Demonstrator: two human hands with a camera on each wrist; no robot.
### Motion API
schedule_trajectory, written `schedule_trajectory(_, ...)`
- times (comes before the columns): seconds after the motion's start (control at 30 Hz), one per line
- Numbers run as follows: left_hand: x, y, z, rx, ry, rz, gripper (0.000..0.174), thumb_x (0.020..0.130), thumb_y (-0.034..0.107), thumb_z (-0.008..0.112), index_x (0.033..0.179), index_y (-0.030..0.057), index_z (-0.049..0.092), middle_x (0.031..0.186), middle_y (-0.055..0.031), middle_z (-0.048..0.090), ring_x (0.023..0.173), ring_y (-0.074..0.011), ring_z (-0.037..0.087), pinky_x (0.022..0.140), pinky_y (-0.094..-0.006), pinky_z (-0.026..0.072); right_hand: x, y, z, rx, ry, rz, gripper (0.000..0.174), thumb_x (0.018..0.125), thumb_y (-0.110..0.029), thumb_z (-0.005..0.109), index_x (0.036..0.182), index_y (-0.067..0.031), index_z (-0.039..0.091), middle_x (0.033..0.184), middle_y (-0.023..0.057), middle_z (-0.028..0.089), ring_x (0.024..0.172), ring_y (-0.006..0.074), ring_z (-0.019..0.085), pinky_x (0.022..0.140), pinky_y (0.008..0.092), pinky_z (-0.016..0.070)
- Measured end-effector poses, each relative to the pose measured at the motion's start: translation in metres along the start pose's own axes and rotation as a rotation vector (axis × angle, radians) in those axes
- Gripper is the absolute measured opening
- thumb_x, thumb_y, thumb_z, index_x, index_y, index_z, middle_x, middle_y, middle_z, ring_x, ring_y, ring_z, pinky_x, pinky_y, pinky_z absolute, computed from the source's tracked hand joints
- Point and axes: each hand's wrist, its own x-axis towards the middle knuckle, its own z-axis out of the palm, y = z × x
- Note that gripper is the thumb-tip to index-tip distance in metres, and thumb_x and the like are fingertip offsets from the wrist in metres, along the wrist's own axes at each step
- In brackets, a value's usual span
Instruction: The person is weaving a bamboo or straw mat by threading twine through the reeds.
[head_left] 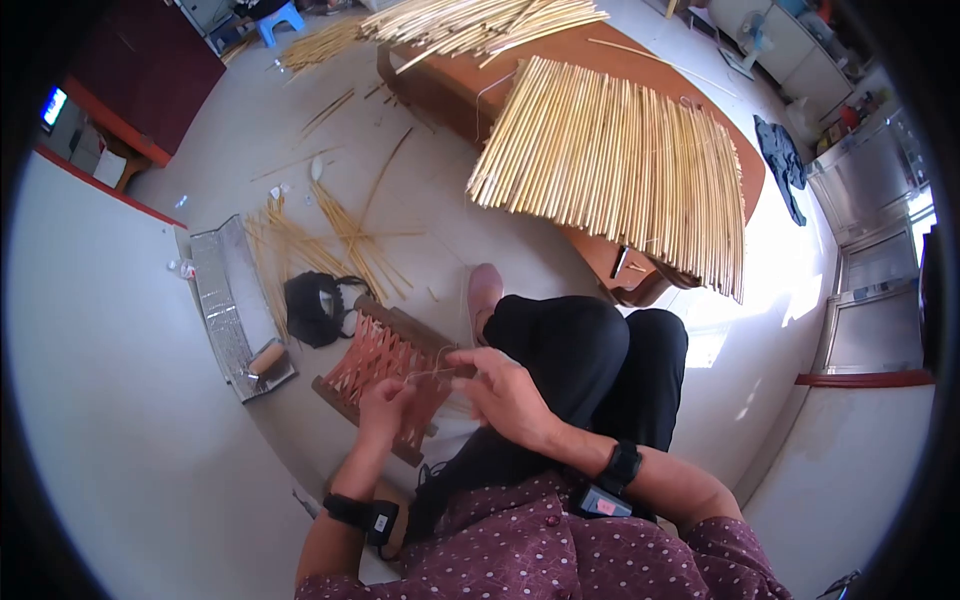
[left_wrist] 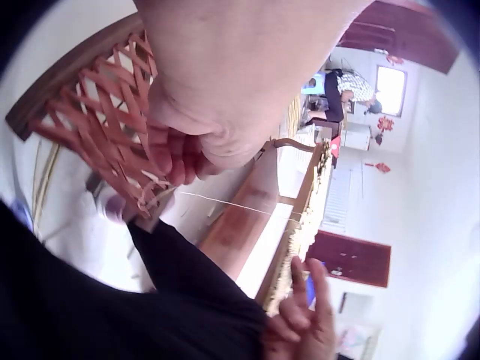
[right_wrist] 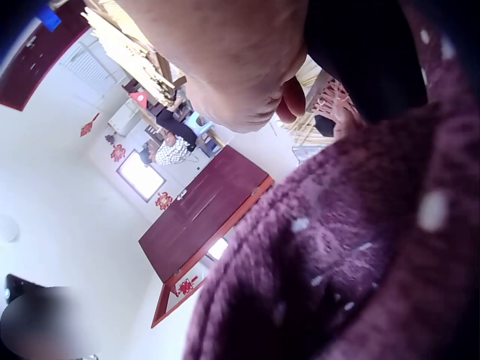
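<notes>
A thin pale string (left_wrist: 232, 204) runs from the left hand (head_left: 384, 408) toward the right hand (head_left: 508, 398) in the left wrist view. The left fingertips pinch it above a stool with a woven red-brown strap seat (head_left: 372, 360). The right hand is over the lap, its fingers partly bent near the string; in the left wrist view two of its fingers are extended. Whether it grips the string cannot be made out. A mat of thin yellow sticks (head_left: 620, 150), bound side by side, lies on a brown wooden table (head_left: 440, 70).
Loose sticks (head_left: 350, 230) lie on the floor by a black bag (head_left: 314, 308). A silvery foil-lined tray (head_left: 222, 290) stands along the left wall. More sticks (head_left: 490, 25) are piled on the table. A seated person (left_wrist: 352, 90) is in the background.
</notes>
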Motion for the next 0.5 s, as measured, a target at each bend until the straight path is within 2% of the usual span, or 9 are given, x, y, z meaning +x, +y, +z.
schedule_trajectory(0.07,0.01,-0.016,-0.017,0.68,0.191,0.084,0.031,0.085,0.031,0.07,0.088,0.001,0.067,0.071,-0.0094,0.066,0.06,-0.0223,0.062,0.058,-0.0347,0.0489,-0.021,-0.005,-0.005,-0.038,0.032,-0.06,0.028,0.092,-0.011,0.06,0.118,-0.0025,0.059,0.101,0.0087,0.061,0.061,0.0129,0.06,0.056,0.0265,0.0508)
schedule_trajectory(0.1,0.023,-0.017,-0.02,0.689,0.176,0.112,0.031,0.085,0.031,0.07,0.088,0.001,0.067,0.071,-0.0094,0.066,0.06,-0.0223,0.062,0.058,-0.0347,0.0489,-0.033,-0.001,-0.016,-0.063,0.047,-0.134,0.026,0.092,-0.007,0.06,0.118,-0.0027,0.06,0.102,0.0082,0.062,0.062,0.0132,0.06,0.058,0.0257,0.0507)
schedule_trajectory(0.17,0.028,-0.029,-0.027,0.965,0.212,0.207,0.04,0.084,0.039,0.069,0.088,-0.0008,0.068,0.074,-0.0166,0.067,0.066,-0.0326,0.065,0.063,-0.0412,0.051,-0.047,-0.004,-0.031,-0.077,0.085,-0.187,0.025,0.092,-0.005,0.06,0.117,-0.0026,0.06,0.101,0.0083,0.062,0.062,0.0129,0.06,0.058,0.0252,0.0504)
schedule_trajectory(0.2,0.032,-0.03,-0.026,0.976,0.195,0.221,0.04,0.084,0.039,0.069,0.088,-0.0008,0.068,0.074,-0.0166,0.067,0.066,-0.0326,0.065,0.063,-0.0412,0.051,-0.055,-0.006,-0.038,-0.089,0.134,-0.238,0.025,0.091,-0.003,0.06,0.116,-0.0025,0.061,0.101,0.0084,0.062,0.062,0.0126,0.06,0.058,0.0246,0.0502)
schedule_trajectory(0.3,0.034,-0.025,-0.025,1.194,0.2,0.259,0.044,0.084,0.042,0.065,0.093,-0.0008,0.067,0.08,-0.0192,0.068,0.073,-0.0396,0.064,0.07,-0.0445,0.0517,-0.075,-0.007,-0.063,-0.077,0.229,-0.235,0.023,0.091,0.0,0.058,0.114,-0.0021,0.062,0.101,0.0081,0.063,0.063,0.0099,0.059,0.057,0.0223,0.0494)
schedule_trajectory(0.37,0.023,-0.018,-0.026,1.149,0.19,0.277,0.025,0.082,0.026,0.068,0.095,0.005,0.07,0.083,-0.0179,0.069,0.079,-0.037,0.067,0.071,-0.0426,0.0515,-0.082,-0.003,-0.069,-0.062,0.283,-0.245,0.022,0.091,0.001,0.058,0.112,-0.002,0.062,0.102,0.0059,0.063,0.063,0.0067,0.058,0.055,0.0207,0.0478)
schedule_trajectory(0.4,0.03,-0.03,-0.039,1.184,0.122,0.278,0.025,0.082,0.026,0.068,0.095,0.005,0.07,0.083,-0.0179,0.069,0.079,-0.037,0.067,0.071,-0.0426,0.0515,-0.098,0.0,-0.079,0.012,0.38,-0.174,0.021,0.092,0.002,0.057,0.112,-0.0028,0.062,0.101,0.0043,0.063,0.061,0.0057,0.057,0.053,0.0198,0.0469)
schedule_trajectory(0.47,0.053,-0.064,-0.073,1.29,0.269,0.4,0.028,0.082,0.023,0.067,0.099,0.0012,0.067,0.086,-0.0197,0.069,0.079,-0.0355,0.067,0.074,-0.0411,0.0513,-0.11,0.008,-0.094,0.025,0.476,-0.199,0.019,0.094,-0.001,0.054,0.112,-0.0022,0.061,0.098,0.0045,0.065,0.059,0.0056,0.056,0.052,0.0197,0.0467)
schedule_trajectory(0.5,0.052,-0.06,-0.071,1.33,0.153,0.408,0.028,0.082,0.023,0.067,0.099,0.0012,0.067,0.086,-0.0197,0.069,0.079,-0.0355,0.067,0.074,-0.0411,0.0513,-0.132,0.014,-0.102,0.077,0.656,-0.148,0.018,0.096,-0.003,0.052,0.111,-0.0009,0.061,0.096,0.0056,0.066,0.058,0.0059,0.056,0.052,0.0198,0.0469)
